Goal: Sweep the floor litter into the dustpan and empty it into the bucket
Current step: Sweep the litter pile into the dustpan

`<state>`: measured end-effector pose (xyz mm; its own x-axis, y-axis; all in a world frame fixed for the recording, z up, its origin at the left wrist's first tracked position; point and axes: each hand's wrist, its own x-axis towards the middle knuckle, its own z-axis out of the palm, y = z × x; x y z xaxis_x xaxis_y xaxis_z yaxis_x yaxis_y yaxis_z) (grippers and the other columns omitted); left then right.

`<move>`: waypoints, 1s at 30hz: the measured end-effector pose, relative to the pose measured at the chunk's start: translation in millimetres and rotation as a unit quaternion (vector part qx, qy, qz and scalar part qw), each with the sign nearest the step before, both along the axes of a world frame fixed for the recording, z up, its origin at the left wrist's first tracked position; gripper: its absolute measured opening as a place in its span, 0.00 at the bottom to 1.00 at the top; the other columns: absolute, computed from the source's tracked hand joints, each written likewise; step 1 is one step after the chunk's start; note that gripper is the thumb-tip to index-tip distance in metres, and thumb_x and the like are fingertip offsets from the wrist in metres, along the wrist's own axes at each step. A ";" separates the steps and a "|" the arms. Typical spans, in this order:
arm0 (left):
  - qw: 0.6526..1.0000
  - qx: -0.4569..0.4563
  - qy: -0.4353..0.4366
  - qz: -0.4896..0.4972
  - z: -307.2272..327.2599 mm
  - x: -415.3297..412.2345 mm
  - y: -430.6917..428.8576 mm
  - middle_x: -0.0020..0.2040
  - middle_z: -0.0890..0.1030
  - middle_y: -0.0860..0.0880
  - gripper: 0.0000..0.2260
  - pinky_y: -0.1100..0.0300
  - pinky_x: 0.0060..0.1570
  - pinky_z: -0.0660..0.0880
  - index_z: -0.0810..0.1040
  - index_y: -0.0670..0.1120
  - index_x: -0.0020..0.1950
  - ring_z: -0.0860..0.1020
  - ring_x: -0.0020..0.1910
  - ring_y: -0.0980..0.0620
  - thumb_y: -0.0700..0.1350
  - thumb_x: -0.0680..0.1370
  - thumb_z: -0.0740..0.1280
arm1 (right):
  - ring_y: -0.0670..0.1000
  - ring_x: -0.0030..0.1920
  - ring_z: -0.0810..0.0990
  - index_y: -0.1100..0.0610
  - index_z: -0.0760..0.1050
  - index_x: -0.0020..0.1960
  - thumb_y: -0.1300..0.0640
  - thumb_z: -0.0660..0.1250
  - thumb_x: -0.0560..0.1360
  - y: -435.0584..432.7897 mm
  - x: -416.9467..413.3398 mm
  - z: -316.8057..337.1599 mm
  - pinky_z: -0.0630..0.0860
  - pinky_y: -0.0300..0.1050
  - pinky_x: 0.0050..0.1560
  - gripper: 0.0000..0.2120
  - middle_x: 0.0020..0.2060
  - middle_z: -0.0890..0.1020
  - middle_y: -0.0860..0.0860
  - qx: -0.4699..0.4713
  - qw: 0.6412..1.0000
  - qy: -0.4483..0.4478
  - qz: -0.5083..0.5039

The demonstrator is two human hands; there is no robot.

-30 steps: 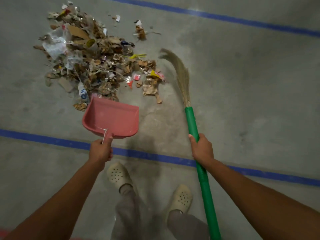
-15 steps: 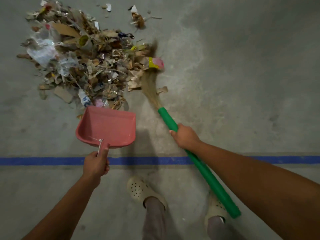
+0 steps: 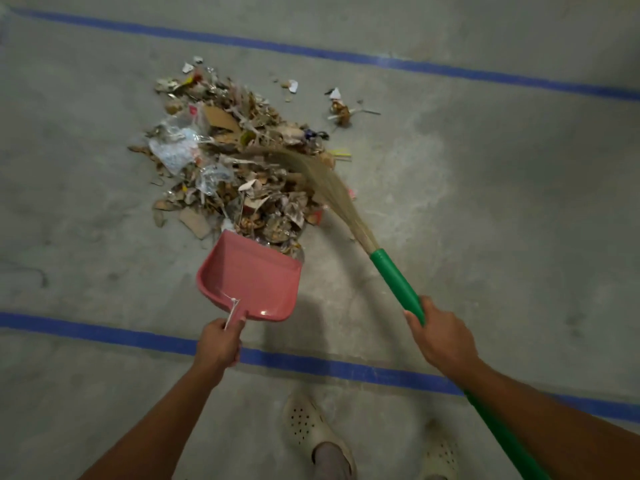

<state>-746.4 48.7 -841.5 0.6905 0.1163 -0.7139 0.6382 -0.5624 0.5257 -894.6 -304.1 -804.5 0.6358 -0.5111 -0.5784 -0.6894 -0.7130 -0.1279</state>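
A pile of litter, made of cardboard scraps, paper and clear plastic, lies on the concrete floor. A pink dustpan sits with its front lip at the pile's near edge, and a few scraps rest on that lip. My left hand grips the dustpan's handle. My right hand grips the green handle of a broom. Its straw bristles bend across the right side and top of the pile. No bucket shows in the head view.
Blue tape lines cross the floor, one far and one near just behind the dustpan. A few loose scraps lie apart at the pile's upper right. My feet in pale clogs stand below the near line.
The broom's bristles have swept from the right side of the pile over onto it, pushing litter toward the dustpan. Scraps now sit at the pan's lip. The view has shifted back.
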 end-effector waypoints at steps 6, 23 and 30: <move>0.998 0.048 -0.011 -0.026 2.6 30.8 29.8 0.27 0.76 0.42 0.23 0.58 0.25 0.69 0.72 0.40 0.37 0.73 0.22 0.47 0.59 0.78 0.69 | 0.61 0.42 0.80 0.58 0.71 0.60 0.41 0.57 0.82 -7.0 51.9 -26.4 0.74 0.49 0.40 0.20 0.43 0.80 0.59 0.044 0.994 -0.048 -0.082; 0.993 0.106 0.045 -0.028 -73.0 79.8 173.2 0.29 0.74 0.40 0.21 0.66 0.19 0.63 0.76 0.36 0.41 0.69 0.23 0.50 0.54 0.80 0.68 | 0.63 0.47 0.82 0.60 0.72 0.55 0.43 0.59 0.81 45.3 136.0 -147.3 0.80 0.54 0.48 0.19 0.48 0.81 0.61 0.089 0.988 0.006 -0.125; 0.989 0.105 0.048 -0.093 -135.9 147.8 197.6 0.22 0.72 0.43 0.24 0.67 0.18 0.62 0.73 0.40 0.33 0.67 0.17 0.52 0.58 0.78 0.69 | 0.63 0.46 0.80 0.61 0.73 0.56 0.45 0.60 0.81 116.6 134.7 -203.7 0.73 0.48 0.42 0.19 0.46 0.80 0.61 0.057 0.989 -0.029 -0.133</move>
<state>-598.6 246.3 -977.5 0.6443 0.1470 -0.7505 0.5550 -0.7650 0.3266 -759.9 -187.5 -1008.3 0.5223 -0.5978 -0.6081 -0.8394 -0.4862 -0.2430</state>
